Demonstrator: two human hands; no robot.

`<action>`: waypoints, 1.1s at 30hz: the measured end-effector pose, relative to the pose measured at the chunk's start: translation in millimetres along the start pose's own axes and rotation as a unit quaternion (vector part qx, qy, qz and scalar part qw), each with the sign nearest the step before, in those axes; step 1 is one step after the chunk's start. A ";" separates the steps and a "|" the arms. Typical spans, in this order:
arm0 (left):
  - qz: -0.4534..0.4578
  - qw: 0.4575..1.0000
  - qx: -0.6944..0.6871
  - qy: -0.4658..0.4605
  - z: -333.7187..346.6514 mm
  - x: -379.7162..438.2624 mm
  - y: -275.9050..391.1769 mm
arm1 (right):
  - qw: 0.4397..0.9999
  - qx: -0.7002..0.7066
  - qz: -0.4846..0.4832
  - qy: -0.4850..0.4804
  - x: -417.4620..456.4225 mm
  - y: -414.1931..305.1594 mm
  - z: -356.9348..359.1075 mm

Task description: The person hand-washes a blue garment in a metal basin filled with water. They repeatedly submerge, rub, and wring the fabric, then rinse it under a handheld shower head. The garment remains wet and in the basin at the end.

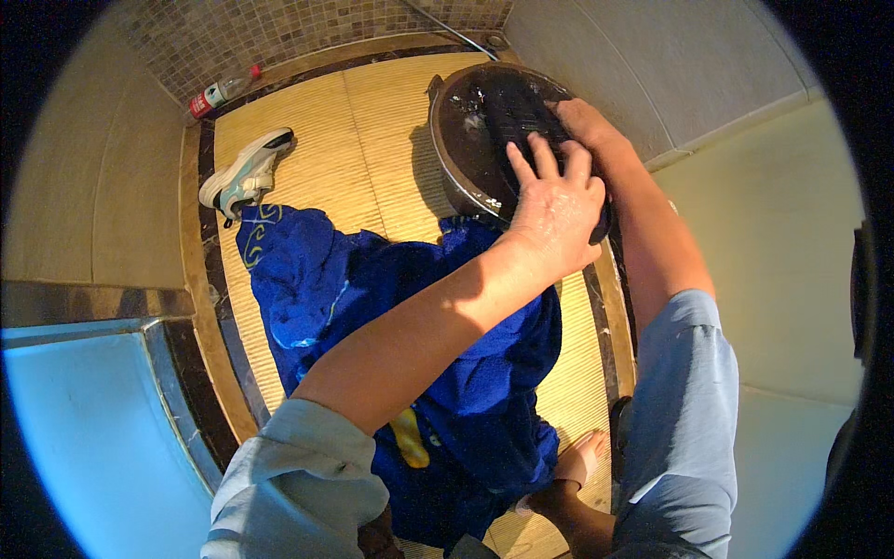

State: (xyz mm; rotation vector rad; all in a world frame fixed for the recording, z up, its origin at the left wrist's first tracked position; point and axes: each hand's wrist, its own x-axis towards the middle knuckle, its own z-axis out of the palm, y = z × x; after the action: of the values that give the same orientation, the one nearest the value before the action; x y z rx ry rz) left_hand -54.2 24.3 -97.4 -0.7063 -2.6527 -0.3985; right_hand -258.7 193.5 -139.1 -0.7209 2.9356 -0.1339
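A dark basin (457,150) with water in it stands on the ribbed yellow floor mat. Inside, leaning against the right side, lies a wet black ribbed item (520,115); its exact kind is unclear. My left hand (559,209) lies across the near part of this item, fingers spread over its surface. At the far right edge my right hand (583,122) holds the same item, its fingertips partly hidden. Blue cloth (482,377) with yellow figures covers my lap below both arms.
A white and mint sneaker (248,171) rests on the mat (321,140) at the left. Behind it a plastic bottle (227,91) with a red cap lies by the mosaic wall (293,31). Tiled walls (642,77) close in on both sides. My foot (583,458) is at the lower right.
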 end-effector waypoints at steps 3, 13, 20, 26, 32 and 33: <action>-0.010 0.999 -0.021 -0.043 12.1 -3.8 -4.3 | 0.997 0.012 0.075 -0.019 -5.9 -42.9 -8.4; -0.107 0.988 -0.058 -0.093 16.5 19.3 16.9 | 0.853 0.427 0.296 -0.041 0.6 -46.6 -19.1; -0.062 0.958 -0.187 -0.206 -3.8 19.4 -17.9 | 0.878 0.401 0.261 -0.020 7.3 -23.8 -4.1; -0.042 0.975 -0.188 -0.107 4.6 10.0 -34.9 | 0.932 0.275 0.233 -0.021 22.5 -19.8 -17.1; -0.094 0.970 -0.173 -0.142 16.8 19.7 -18.5 | 0.950 0.222 0.217 -0.032 22.8 -31.5 -21.8; -0.102 0.970 -0.174 -0.137 18.2 19.8 -15.5 | 0.952 0.205 0.226 -0.033 19.9 -37.0 -26.6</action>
State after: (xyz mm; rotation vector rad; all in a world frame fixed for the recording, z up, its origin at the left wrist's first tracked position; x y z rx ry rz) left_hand -83.3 26.2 -108.1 -0.6251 -2.9635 -0.9007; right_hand -262.9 153.1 -110.5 0.0097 2.7778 -0.6326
